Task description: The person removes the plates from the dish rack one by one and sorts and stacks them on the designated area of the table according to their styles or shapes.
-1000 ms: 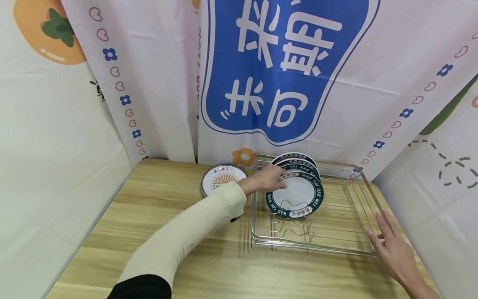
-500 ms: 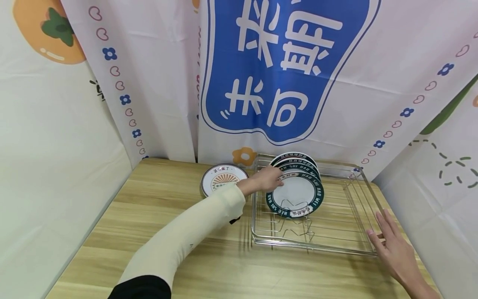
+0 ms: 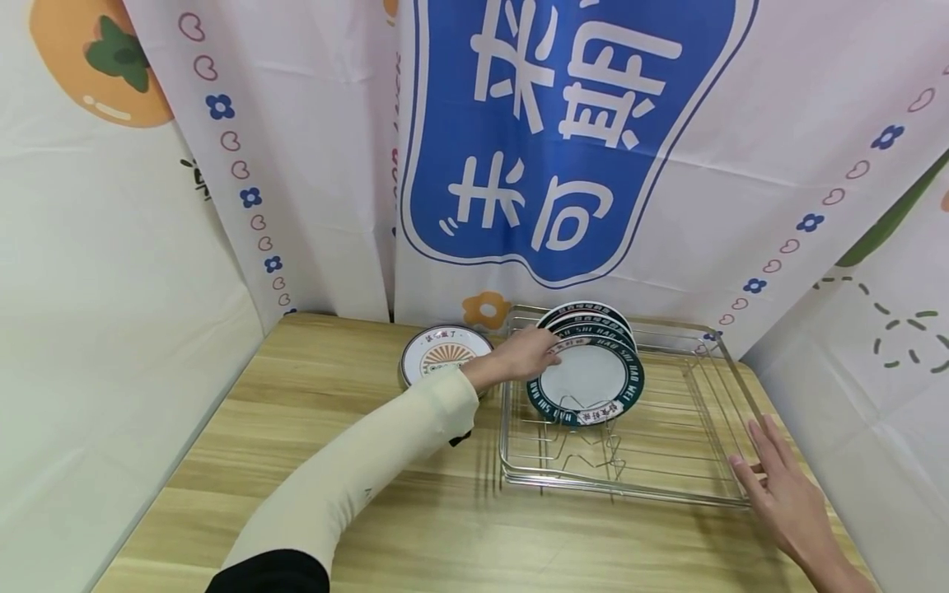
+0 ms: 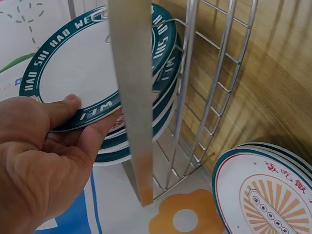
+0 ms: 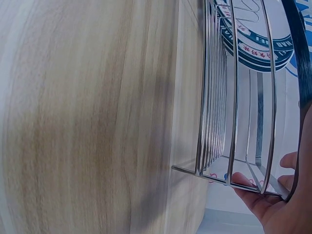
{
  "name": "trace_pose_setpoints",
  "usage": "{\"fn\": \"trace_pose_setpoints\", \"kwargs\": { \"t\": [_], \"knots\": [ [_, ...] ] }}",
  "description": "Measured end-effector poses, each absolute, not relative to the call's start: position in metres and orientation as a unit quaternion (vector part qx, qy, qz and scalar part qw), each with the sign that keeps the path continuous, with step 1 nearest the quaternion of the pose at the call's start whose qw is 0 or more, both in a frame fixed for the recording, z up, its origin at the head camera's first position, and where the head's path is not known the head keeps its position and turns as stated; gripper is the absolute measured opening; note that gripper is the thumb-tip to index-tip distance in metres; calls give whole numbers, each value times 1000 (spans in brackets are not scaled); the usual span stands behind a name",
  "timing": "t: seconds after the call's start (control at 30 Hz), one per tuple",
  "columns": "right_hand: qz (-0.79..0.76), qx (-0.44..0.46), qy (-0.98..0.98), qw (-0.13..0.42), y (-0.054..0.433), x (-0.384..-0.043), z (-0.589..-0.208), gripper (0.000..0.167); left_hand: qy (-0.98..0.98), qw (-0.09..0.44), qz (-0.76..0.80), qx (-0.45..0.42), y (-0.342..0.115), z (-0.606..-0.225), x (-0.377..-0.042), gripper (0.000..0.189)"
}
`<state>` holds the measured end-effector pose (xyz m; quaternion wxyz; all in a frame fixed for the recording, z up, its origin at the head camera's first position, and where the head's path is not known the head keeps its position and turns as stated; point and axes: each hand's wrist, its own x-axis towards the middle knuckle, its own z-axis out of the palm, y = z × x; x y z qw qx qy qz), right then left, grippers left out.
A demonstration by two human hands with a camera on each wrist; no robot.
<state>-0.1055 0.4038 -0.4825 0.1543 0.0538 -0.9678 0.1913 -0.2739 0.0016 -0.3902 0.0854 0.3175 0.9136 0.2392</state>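
My left hand (image 3: 525,354) pinches the rim of the front plate (image 3: 582,383), white with a green lettered border, between thumb and fingers. In the left wrist view this plate tilts away from several similar plates (image 4: 111,157) that stand on edge behind it. All of them are in a wire dish rack (image 3: 630,492). Its flat metal rail crosses in front of the plates in that view. At the rack's right side my right hand (image 3: 786,490) holds the side rail. The right wrist view shows the thumb and fingers (image 5: 248,192) around the rack's wires.
Left of the rack lies a short stack of white plates (image 3: 443,342) with an orange sunburst print, partly covered by the left forearm. A wooden table (image 3: 296,395) bears everything. Printed cloth (image 3: 334,165) hangs close behind the rack and along both sides.
The front plate has risen slightly and turned a little in the left hand's grip. The left forearm has shifted slightly left. My right hand and the rack stay put.
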Motion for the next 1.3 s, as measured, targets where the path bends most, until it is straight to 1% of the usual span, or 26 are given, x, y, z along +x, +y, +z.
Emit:
{"fn": "trace_pose_setpoints", "kwargs": {
  "t": [0.17, 0.37, 0.5, 0.7, 0.9, 0.97, 1.1, 1.2, 1.3],
  "knots": [
    [192, 53, -967, 157, 404, -106, -483, 66, 908, 70, 268, 314, -1, -381, -270, 18],
    [190, 53, -968, 157, 404, -105, -482, 66, 904, 40, 288, 315, -9, -366, -265, 23],
    [189, 52, -968, 157, 404, -105, -481, 66, 896, 28, 317, 309, -18, -357, -264, 19],
    [188, 52, -968, 155, 404, -105, -481, 66, 895, 16, 336, 293, -38, -345, -262, 18],
    [190, 58, -968, 151, 403, -106, -482, 67, 893, -2, 350, 282, -71, -326, -252, 20],
    [192, 60, -968, 150, 403, -106, -482, 67, 888, -4, 368, 277, -84, -320, -249, 17],
    [191, 60, -968, 152, 404, -105, -482, 67, 885, -25, 384, 260, -113, -309, -243, 13],
    [190, 60, -968, 153, 405, -105, -482, 67, 896, -50, 371, 238, -136, -304, -241, 16],
    [189, 60, -968, 153, 404, -106, -482, 67, 907, -56, 365, 205, -162, -302, -239, 20]
  ]
}}
